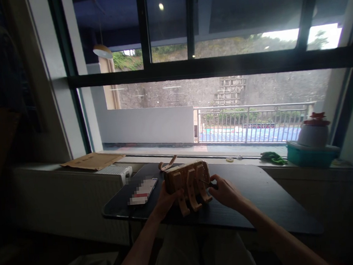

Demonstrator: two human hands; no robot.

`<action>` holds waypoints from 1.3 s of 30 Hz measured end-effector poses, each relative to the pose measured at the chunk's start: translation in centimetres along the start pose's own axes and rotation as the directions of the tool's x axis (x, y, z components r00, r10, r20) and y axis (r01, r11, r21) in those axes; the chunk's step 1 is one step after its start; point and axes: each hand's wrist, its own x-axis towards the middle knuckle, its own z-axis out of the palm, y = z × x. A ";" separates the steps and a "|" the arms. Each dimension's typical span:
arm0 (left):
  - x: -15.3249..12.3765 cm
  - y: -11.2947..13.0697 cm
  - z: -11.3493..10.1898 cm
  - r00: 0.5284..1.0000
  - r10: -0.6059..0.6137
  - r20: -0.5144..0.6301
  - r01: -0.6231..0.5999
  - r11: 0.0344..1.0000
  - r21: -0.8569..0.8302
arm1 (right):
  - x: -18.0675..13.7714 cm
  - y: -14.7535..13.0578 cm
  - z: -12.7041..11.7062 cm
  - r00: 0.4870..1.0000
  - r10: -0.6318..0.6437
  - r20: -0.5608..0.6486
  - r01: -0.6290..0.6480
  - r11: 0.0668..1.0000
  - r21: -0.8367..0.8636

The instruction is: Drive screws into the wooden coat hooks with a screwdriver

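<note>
A tilted wooden board (184,174) with a rough edge stands above the dark table, and three pale wooden hooks (192,185) lie side by side on its face. My left hand (166,200) grips the board's left side, the thumb across the lower front near the left hook. In the closed fingers of my right hand (226,192) is a small screwdriver (212,184) with a dark handle. Its thin shaft points left at the right hook; whether the tip touches a screw is too small to tell. A loose wooden hook (168,164) lies behind the board.
On the dark table (256,199), a phone (145,190) lies to the left with a cable hanging nearby. Along the window sill are a brown paper envelope (92,161), a green cloth (273,157), a teal box (305,154) and a white container (313,135) with a red top.
</note>
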 end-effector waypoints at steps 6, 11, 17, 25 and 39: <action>0.0 -0.1 0.0 1.000 0.000 -0.001 0.000 1.000 -0.007 | -1.1 -0.7 -0.9 0.985 -0.160 -0.062 0.159 0.987 -0.024; -0.1 0.2 0.0 1.000 -0.001 -0.003 0.001 1.000 -0.015 | -1.4 -1.3 -0.8 0.976 -0.197 -0.098 0.193 0.980 -0.044; -0.1 0.5 0.1 1.000 -0.008 -0.001 0.008 1.000 -0.021 | -0.4 -0.2 0.4 0.988 -0.042 -0.146 0.051 0.997 0.060; 0.1 -0.3 -0.2 1.000 0.005 0.006 -0.005 1.000 -0.008 | -0.2 0.1 0.2 0.991 -0.024 -0.130 0.033 0.997 0.065; 0.0 0.2 0.0 1.000 -0.014 0.008 0.014 1.000 -0.015 | -1.4 -0.7 0.2 0.973 -0.179 -0.146 0.181 0.983 0.004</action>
